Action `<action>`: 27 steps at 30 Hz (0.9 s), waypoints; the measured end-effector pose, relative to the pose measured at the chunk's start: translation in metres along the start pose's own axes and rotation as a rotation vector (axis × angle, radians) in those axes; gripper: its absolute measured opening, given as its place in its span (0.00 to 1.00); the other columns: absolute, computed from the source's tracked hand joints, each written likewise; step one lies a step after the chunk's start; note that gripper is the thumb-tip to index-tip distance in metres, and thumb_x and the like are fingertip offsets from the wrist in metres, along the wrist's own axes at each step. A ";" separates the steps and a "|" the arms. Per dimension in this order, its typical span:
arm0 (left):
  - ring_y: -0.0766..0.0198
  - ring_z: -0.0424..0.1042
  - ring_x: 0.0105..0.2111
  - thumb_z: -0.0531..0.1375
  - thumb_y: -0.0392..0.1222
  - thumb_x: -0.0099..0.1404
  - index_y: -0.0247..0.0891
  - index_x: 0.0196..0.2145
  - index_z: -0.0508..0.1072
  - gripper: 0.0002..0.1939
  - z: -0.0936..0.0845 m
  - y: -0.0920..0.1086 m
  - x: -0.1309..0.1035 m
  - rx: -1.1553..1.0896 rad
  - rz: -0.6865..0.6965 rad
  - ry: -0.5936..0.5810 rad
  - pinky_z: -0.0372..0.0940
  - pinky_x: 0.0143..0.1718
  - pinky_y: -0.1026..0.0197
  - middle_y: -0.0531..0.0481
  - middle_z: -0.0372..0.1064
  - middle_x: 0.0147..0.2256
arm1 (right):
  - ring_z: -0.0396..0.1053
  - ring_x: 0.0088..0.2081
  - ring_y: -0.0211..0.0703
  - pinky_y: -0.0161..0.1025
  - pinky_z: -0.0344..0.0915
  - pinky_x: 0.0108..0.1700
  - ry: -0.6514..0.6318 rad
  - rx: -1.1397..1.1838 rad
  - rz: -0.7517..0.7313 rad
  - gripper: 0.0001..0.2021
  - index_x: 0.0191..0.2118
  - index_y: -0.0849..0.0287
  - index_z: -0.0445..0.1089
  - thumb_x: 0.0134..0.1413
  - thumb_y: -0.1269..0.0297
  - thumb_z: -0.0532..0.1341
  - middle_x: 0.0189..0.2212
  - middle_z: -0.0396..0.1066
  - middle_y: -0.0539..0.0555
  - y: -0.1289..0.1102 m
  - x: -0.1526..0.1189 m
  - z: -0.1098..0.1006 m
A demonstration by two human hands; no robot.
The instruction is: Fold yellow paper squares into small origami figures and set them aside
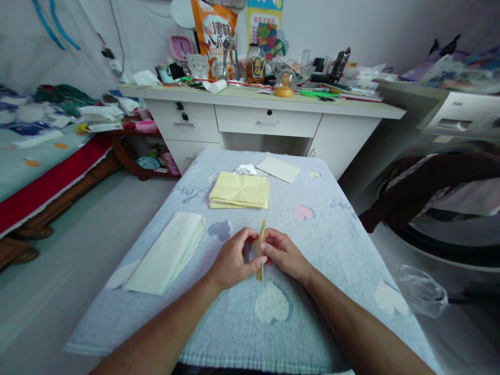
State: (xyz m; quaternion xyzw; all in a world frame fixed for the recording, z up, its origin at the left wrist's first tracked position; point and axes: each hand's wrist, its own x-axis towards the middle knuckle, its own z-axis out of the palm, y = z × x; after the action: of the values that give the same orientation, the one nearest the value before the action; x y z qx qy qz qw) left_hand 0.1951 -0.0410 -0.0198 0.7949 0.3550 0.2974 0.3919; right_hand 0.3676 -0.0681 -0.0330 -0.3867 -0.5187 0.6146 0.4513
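Note:
Between my two hands is a narrow folded strip of yellow paper (260,273), standing nearly lengthwise away from me over the table. My left hand (236,259) grips it from the left, thumb and fingertips against its side. From the right, my right hand (284,255) pinches the same strip near its middle, the thumb lying over it. Just beyond sits a stack of yellow paper sheets (239,188), the top one marked with creases that meet near the centre. To the left lies a folded pale green sheet (166,253).
A light blue cloth with hearts (328,260) covers the table. At its far end are a crumpled white tissue (246,170) and a cream card (278,169). Behind stands a cluttered white desk (269,122), with a bed (42,172) left and a washing machine (457,112) right.

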 end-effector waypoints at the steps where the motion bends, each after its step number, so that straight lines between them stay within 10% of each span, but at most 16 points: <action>1: 0.60 0.69 0.38 0.62 0.42 0.56 0.39 0.42 0.65 0.16 -0.001 0.000 0.000 -0.032 0.002 -0.005 0.63 0.35 0.62 0.49 0.68 0.38 | 0.59 0.22 0.31 0.29 0.58 0.24 0.000 -0.004 0.002 0.16 0.32 0.59 0.62 0.53 0.52 0.63 0.22 0.61 0.45 0.000 0.000 0.000; 13: 0.58 0.67 0.44 0.61 0.43 0.60 0.37 0.45 0.63 0.17 -0.001 -0.008 0.002 -0.450 -0.055 -0.089 0.66 0.40 0.60 0.46 0.64 0.43 | 0.58 0.22 0.31 0.30 0.57 0.25 0.010 -0.001 -0.025 0.13 0.33 0.58 0.62 0.52 0.57 0.64 0.24 0.63 0.45 0.002 0.000 -0.003; 27: 0.57 0.64 0.51 0.56 0.26 0.51 0.40 0.46 0.63 0.23 0.006 0.003 -0.001 -0.184 0.129 0.036 0.67 0.48 0.57 0.46 0.62 0.48 | 0.61 0.23 0.34 0.30 0.55 0.27 0.369 -0.659 -0.122 0.05 0.32 0.57 0.61 0.48 0.72 0.56 0.21 0.63 0.44 0.002 -0.002 0.012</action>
State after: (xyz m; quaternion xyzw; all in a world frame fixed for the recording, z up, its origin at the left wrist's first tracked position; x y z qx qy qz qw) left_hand 0.2005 -0.0459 -0.0206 0.7712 0.2815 0.3677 0.4368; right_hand 0.3564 -0.0738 -0.0325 -0.5836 -0.6206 0.3068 0.4243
